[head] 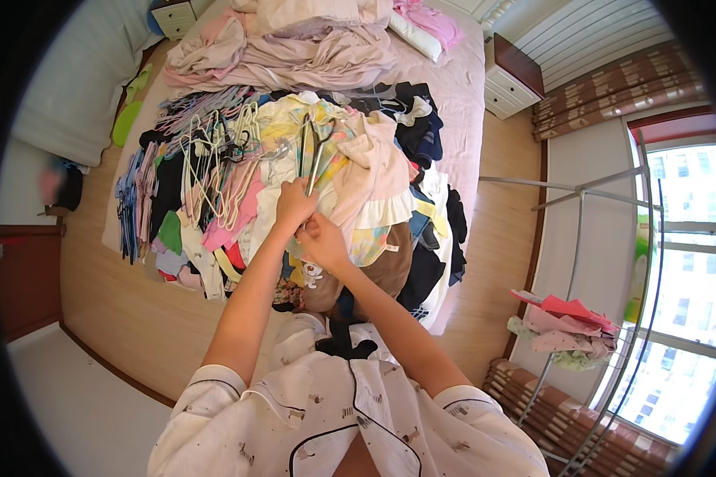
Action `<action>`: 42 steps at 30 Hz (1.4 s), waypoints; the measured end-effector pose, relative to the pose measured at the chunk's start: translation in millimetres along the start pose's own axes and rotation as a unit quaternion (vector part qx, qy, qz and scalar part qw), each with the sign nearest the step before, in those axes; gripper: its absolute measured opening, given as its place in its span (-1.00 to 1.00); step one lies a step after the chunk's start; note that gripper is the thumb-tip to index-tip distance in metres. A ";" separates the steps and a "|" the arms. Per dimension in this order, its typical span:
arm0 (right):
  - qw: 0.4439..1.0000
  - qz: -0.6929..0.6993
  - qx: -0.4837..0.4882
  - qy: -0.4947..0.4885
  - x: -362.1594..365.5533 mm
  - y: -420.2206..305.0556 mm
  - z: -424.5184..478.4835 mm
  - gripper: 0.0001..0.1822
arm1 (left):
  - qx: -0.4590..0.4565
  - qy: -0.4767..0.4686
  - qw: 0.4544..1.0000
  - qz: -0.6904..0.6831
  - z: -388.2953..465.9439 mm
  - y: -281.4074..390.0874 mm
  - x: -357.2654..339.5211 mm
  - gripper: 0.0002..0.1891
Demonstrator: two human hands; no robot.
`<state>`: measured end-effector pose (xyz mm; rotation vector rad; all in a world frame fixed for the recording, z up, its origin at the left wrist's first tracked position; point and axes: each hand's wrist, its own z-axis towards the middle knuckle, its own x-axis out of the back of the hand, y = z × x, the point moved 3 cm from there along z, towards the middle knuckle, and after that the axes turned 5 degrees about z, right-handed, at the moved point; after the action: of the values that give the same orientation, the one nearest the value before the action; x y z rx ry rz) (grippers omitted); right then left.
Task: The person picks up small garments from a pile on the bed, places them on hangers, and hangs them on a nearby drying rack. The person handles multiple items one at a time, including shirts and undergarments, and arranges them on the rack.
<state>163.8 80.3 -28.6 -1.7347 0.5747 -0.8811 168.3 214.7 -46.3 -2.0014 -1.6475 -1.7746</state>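
My left hand (pixel 295 206) is wrapped around a dark, glossy clothes hanger (pixel 317 152), whose arms point away from me over the clothes. Just below it, my right hand (pixel 324 241) has its fingers curled and pinched at the near end of the hanger; the pinched part is mostly hidden. Under the hanger lies a yellow, floral-patterned garment (pixel 286 116). To its right spreads a pale pink garment (pixel 373 152) with a white ruffle (pixel 385 210). Brown cloth (pixel 388 256) lies below the ruffle.
White hangers (pixel 215 173) lie left of my hands, with more coloured hangers (pixel 197 116) behind. Clothes cover the near part of the bed (pixel 459 119); crumpled bedding (pixel 298 56) lies farther back. A metal drying rack (pixel 579 238) stands right, by the window (pixel 686 238).
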 end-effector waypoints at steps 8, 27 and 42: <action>0.940 -0.154 0.048 0.300 79.7 36.3 43.2 -0.45 | -0.031 0.084 0.996 0.006 6.8 -23.8 -24.4 -0.57; 0.988 0.002 -0.132 0.081 93.5 93.9 63.5 -0.59 | 0.036 0.005 0.996 0.082 11.7 12.6 -23.7 -0.40; 0.926 0.262 -0.077 -0.259 133.5 -10.1 -170.6 -0.89 | -0.138 0.227 0.945 0.190 -45.9 46.2 -30.6 -0.37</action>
<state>110.4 -115.6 47.5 -1.7348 0.7088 0.0092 171.9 146.3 -24.3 -1.6596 -0.8572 -2.1715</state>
